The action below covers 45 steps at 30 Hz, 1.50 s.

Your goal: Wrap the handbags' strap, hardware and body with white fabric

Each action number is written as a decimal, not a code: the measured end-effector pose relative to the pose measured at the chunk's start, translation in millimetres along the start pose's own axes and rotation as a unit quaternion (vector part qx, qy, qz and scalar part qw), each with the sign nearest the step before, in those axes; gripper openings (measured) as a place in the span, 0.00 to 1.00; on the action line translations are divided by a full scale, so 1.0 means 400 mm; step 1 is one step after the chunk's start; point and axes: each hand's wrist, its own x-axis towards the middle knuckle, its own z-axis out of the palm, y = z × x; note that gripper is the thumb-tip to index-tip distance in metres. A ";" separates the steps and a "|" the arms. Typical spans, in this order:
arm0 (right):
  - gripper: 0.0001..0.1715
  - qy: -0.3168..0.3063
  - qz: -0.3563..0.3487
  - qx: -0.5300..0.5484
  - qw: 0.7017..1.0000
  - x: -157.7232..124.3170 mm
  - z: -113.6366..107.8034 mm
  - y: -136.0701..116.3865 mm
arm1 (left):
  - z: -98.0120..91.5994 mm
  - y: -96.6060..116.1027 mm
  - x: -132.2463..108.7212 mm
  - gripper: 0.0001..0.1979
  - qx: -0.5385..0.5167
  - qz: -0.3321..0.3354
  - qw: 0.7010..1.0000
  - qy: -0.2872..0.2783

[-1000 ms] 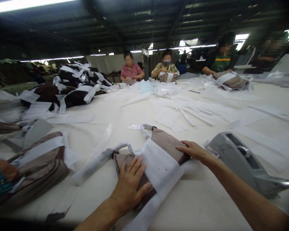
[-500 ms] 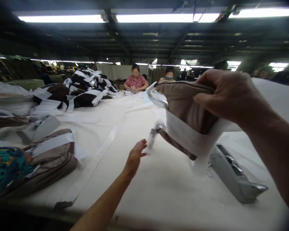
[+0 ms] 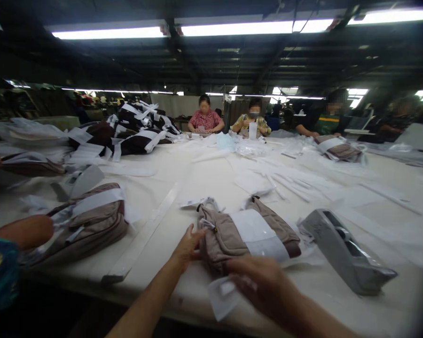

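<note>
A taupe quilted bag (image 3: 225,237) with a wide white paper band (image 3: 259,232) around its middle lies on the white table (image 3: 204,178) in front of me. My left hand (image 3: 186,246) rests against the bag's left end, fingers partly curled on it. My right hand (image 3: 261,284) is blurred by motion at the bag's near side, fingers around the loose white end of the band (image 3: 222,295); how tightly it grips is unclear.
A grey tape dispenser (image 3: 341,251) stands right of the bag. Another banded taupe bag (image 3: 91,220) lies left, beside a co-worker's arm (image 3: 21,232). Dark banded bags (image 3: 134,129) pile at the far left. Paper strips (image 3: 285,180) are scattered; people sit at the far edge.
The bag was held up in my right hand half a second ago; it now lies flipped on the table. My left hand has come onto its end, my right dropped to its near side.
</note>
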 end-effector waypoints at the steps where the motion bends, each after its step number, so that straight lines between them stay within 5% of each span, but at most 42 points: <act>1: 0.13 -0.001 0.055 -0.017 0.998 0.005 -0.021 0.070 | 0.014 -0.009 0.003 0.44 0.023 0.028 0.999 0.002; 4: 0.18 -0.034 0.254 -0.099 0.962 -0.007 -0.041 0.263 | 0.039 -0.022 0.020 0.43 0.133 0.140 0.981 0.011; 7: 0.20 -0.106 0.273 -0.082 0.953 -0.075 -0.010 0.324 | 0.002 0.000 0.048 0.35 0.262 0.210 0.941 0.037; 10: 0.24 -0.125 0.260 -0.079 0.954 -0.142 0.016 0.255 | -0.061 0.047 0.057 0.26 0.353 0.235 0.902 0.078; 13: 0.19 -0.047 0.187 -0.101 0.976 -0.152 0.017 0.159 | -0.069 0.089 0.020 0.16 0.405 0.262 0.870 0.098; 17: 0.15 0.018 0.002 -0.058 0.998 -0.119 0.046 0.073 | 0.026 0.103 -0.050 0.11 0.551 0.301 0.778 0.028; 21: 0.15 0.018 -0.046 -0.054 0.997 -0.114 0.109 0.020 | 0.122 0.072 -0.058 0.12 0.619 0.299 0.726 0.027; 26: 0.17 0.030 -0.031 -0.067 0.997 -0.134 0.134 0.003 | 0.159 0.036 -0.032 0.04 0.615 0.279 0.737 0.029; 32: 0.17 0.043 0.019 -0.060 0.997 -0.138 0.136 -0.006 | 0.165 0.062 -0.044 0.05 0.620 0.285 0.730 0.023; 33: 0.17 0.043 0.028 -0.060 0.997 -0.137 0.138 -0.009 | 0.168 0.067 -0.044 0.05 0.604 0.292 0.741 0.020; 35: 0.18 0.048 0.046 -0.064 0.996 -0.135 0.142 -0.017 | 0.176 0.072 -0.039 0.06 0.531 0.242 0.812 0.001; 38: 0.20 0.056 0.069 -0.077 0.993 -0.129 0.145 -0.026 | 0.186 0.069 -0.023 0.08 0.392 0.069 0.917 -0.031; 40: 0.21 0.055 0.082 -0.083 0.992 -0.124 0.145 -0.028 | 0.188 0.061 -0.017 0.08 0.347 -0.003 0.937 -0.042; 45: 0.20 0.051 0.105 -0.067 0.991 -0.120 0.153 -0.021 | 0.187 0.050 -0.018 0.09 0.272 -0.041 0.960 -0.045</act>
